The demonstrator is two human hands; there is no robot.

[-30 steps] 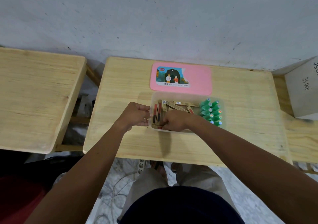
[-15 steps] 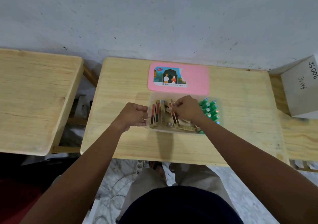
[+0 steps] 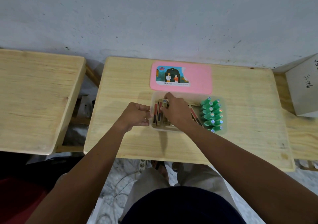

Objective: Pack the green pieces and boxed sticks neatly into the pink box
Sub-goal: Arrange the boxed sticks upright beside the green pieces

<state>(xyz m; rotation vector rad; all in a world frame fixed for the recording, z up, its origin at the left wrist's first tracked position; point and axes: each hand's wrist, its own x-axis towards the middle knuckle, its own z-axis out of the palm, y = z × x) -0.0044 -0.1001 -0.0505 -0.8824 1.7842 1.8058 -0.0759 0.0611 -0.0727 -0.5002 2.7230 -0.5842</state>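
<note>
A clear plastic box (image 3: 188, 95) stands in the middle of the wooden table (image 3: 240, 144). Its pink lid (image 3: 197, 79) lies flat just behind it. Several green pieces (image 3: 212, 114) are lined up in two rows at the box's right end. Boxed sticks (image 3: 157, 113) stand on edge at the left end, and more lie loose under my right arm. My left hand (image 3: 136, 116) grips the box's left wall. Over the sticks, my right hand (image 3: 175, 111) pinches one boxed stick against the upright ones.
A second wooden table (image 3: 34, 99) stands to the left across a gap. A grey cardboard box (image 3: 304, 86) with handwriting sits at the far right. A pale wall (image 3: 154, 17) runs behind the tables. My knees and a cable show below the front edge.
My right hand has moved left from the box's middle to the upright sticks at the left end, carrying a boxed stick. My left hand has stayed on the box's left wall.
</note>
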